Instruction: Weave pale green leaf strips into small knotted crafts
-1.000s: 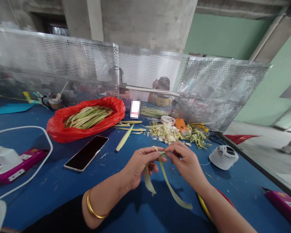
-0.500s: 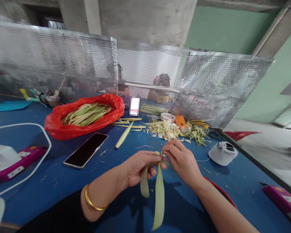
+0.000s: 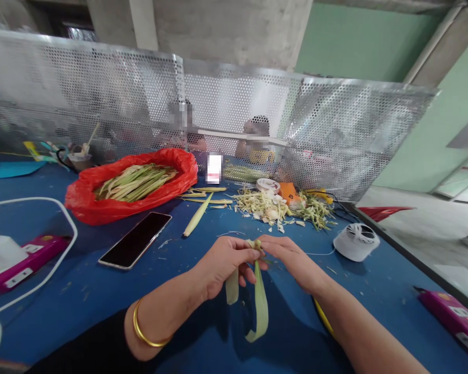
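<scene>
My left hand (image 3: 232, 259) is closed around a pale green corn husk (image 3: 261, 304), pinching its gathered top between thumb and fingers. One long strip hangs below and curls at its lower end; a shorter, duller strip (image 3: 231, 288) hangs beside it under the palm. My right hand (image 3: 292, 257) meets the gathered top from the right, its fingertips against the small knob there and its thumb hidden. White thread runs to this hand from a spool (image 3: 356, 242) standing at the right.
Left of the hands are a phone (image 3: 135, 240), a red plastic bag (image 3: 81, 200) of husks and a magenta power strip (image 3: 27, 262). A loose husk (image 3: 197, 215), husk scraps (image 3: 261, 206) and a tape roll (image 3: 268, 185) lie ahead, before a perforated metal screen (image 3: 226, 98). Another power strip (image 3: 452, 317) lies right.
The right hand's fingers have straightened and flattened over the gathered top. The long strip has swung slightly right and its lower end has curled. A yellow edge now shows beneath the right forearm.
</scene>
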`<state>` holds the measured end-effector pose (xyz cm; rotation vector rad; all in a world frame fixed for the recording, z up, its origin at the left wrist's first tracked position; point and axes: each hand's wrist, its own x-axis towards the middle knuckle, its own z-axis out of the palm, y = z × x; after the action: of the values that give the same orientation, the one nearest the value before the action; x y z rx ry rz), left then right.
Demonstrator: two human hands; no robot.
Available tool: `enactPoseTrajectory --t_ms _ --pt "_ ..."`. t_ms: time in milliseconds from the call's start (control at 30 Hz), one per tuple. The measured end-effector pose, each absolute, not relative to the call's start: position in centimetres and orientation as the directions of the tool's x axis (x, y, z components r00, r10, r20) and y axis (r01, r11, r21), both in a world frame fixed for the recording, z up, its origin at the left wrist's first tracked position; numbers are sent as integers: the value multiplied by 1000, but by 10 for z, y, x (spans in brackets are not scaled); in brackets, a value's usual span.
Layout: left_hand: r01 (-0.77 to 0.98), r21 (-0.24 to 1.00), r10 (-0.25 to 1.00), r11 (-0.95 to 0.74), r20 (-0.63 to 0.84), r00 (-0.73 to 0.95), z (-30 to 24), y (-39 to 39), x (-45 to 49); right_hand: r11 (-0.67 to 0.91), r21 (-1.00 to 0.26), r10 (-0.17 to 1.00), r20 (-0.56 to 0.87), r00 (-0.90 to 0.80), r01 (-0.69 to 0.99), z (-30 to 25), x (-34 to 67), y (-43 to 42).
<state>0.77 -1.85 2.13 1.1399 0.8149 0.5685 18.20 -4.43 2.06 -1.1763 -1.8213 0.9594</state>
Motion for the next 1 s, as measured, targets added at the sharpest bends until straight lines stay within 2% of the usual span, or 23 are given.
enactPoseTrajectory --t_ms 100,300,433,500,567,633,700,767,867,933,1000 --pt "27 942 752 334 -284 594 23 -20 8 271 -925 940 194 -281 265 26 182 -48" --pt "69 955 752 287 -270 601 22 -22 8 236 -927 949 157 -272 291 22 177 -49" --pt "118 963 722 242 -260 641 17 -25 11 175 -967 968 135 -213 184 18 169 -50" --pt "149 955 703 256 -289 650 15 -26 12 199 -970 968 174 -179 136 17 166 -53" --pt "138 950 714 281 -303 630 14 -25 12 312 -929 944 280 -176 197 19 162 -57" --pt "82 942 751 324 -310 583 14 -22 11 495 -788 869 446 -215 367 20 159 -62" --pt "3 926 787 377 -322 526 14 -17 10 652 -525 738 604 -299 547 21 156 -67" --pt "-77 902 803 426 -337 492 16 -13 8 726 -223 595 678 -431 651 21 154 -71" --pt "-179 864 810 471 -343 476 19 -6 5 759 125 428 643 -635 639 17 150 -74" --pt "-220 851 818 476 -338 465 21 -3 3 756 248 373 597 -710 606 15 148 -75" --pt "-251 845 830 472 -331 449 22 0 2 740 312 359 565 -742 596 13 146 -74"
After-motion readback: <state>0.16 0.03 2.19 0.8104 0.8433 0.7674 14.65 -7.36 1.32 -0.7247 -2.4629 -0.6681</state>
